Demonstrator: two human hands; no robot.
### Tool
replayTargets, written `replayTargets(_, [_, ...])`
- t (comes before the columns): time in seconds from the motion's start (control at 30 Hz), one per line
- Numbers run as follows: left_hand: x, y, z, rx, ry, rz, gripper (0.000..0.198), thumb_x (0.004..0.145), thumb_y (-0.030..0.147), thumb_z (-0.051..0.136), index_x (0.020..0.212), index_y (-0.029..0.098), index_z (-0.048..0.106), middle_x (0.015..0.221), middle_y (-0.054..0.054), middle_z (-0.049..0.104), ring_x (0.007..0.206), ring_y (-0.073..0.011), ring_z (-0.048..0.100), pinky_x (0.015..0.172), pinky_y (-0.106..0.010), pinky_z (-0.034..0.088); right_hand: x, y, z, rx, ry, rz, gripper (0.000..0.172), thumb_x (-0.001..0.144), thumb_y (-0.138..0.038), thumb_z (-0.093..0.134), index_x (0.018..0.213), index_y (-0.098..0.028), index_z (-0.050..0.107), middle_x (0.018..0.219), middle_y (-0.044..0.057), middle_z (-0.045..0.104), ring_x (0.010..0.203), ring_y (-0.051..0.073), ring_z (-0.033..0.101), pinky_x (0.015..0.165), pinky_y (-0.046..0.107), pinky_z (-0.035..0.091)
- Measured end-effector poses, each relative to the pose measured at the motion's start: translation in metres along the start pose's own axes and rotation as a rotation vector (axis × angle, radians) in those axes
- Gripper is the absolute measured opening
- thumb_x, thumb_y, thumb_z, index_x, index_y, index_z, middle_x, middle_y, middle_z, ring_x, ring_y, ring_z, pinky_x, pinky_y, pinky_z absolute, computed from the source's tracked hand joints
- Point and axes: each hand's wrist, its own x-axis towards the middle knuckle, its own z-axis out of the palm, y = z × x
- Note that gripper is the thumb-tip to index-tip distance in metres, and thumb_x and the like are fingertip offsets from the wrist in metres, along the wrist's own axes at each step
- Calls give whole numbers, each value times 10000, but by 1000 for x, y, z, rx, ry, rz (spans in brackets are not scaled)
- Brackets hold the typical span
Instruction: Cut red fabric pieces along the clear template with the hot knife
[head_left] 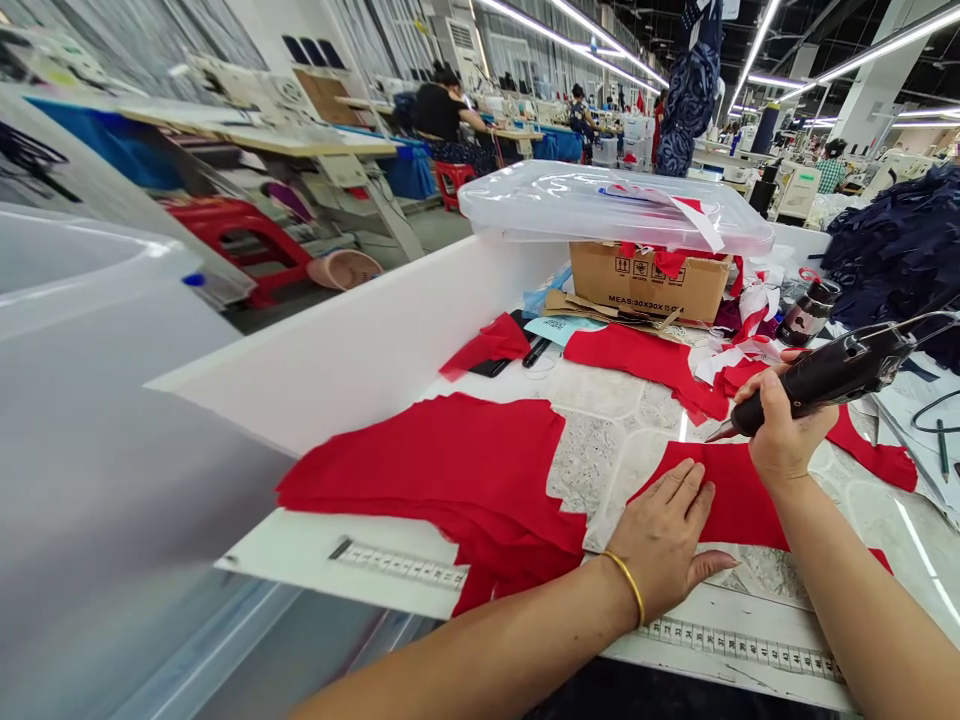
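My left hand (667, 535) lies flat on a red fabric piece (739, 495), fingers together and stretched out, thumb apart near the table's front edge. In my right hand (787, 430) is a black corded hand tool (832, 375) with a slim pointed metal tip. That tip is just above the far edge of the red piece; whether it touches the cloth I cannot tell. Left of my hands, a stack of red fabric pieces (427, 460) spreads across the table, its layers hanging unevenly at the front. Another red cut piece (645, 360) lies beyond.
A cardboard box (649, 285) stands at the back under a clear plastic lid (540, 205). A white panel (375, 335) borders the table's left side. Measuring tape (739, 645) runs along the front edge. Dark fabric (900, 255) is heaped at right, near a black bottle (810, 312).
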Motion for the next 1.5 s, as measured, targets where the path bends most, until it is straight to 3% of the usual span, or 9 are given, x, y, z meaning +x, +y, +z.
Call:
replayTargets(0.4, [-1,-1,3,-29,-10,-21,818,1016,724,272,1348,67,626,1417,-216,611,1380,-317,533,1120,-417,464,-2,1,4,4,35,35,244,742,-319,742,847,-219,545,570,-82,605,430,105,554,486,268,508])
replayTargets(0.7, [-1,-1,-2,-17,10,-19,821,1014,724,274,1347,59,622,1387,-223,629,1338,-332,570,1091,-422,491,9,-2,-22,-26,65,21,354,716,-389,787,926,-210,565,583,-93,606,446,117,582,495,277,510])
replayTargets(0.87, [-2,-1,-1,-26,-30,-19,807,1019,716,279,1352,63,618,1389,-227,624,1335,-337,567,1091,-443,490,10,4,-22,-56,84,27,383,705,-457,795,844,-215,533,559,-97,566,442,122,584,499,289,521])
replayTargets(1.0, [-2,-2,-5,-29,-46,-16,785,1025,703,285,1366,74,607,1395,-224,619,1336,-341,564,1091,-461,491,12,1,-25,-64,94,11,420,704,-482,798,897,-216,536,584,-95,578,445,116,578,511,293,526])
replayTargets(1.23, [1,-4,-11,-31,-26,-11,755,1049,655,270,1376,55,590,1384,-224,626,1316,-341,582,1078,-462,511,26,-4,-44,-167,172,-51,403,695,-458,790,895,-220,534,543,-102,570,418,126,571,468,279,501])
replayTargets(1.5, [-1,-6,-9,-55,-17,-25,725,1065,624,250,1434,63,522,1335,-200,664,1271,-314,621,1065,-440,528,25,2,-45,-189,173,-39,357,709,-428,779,820,-215,515,529,-89,563,426,136,590,473,283,511])
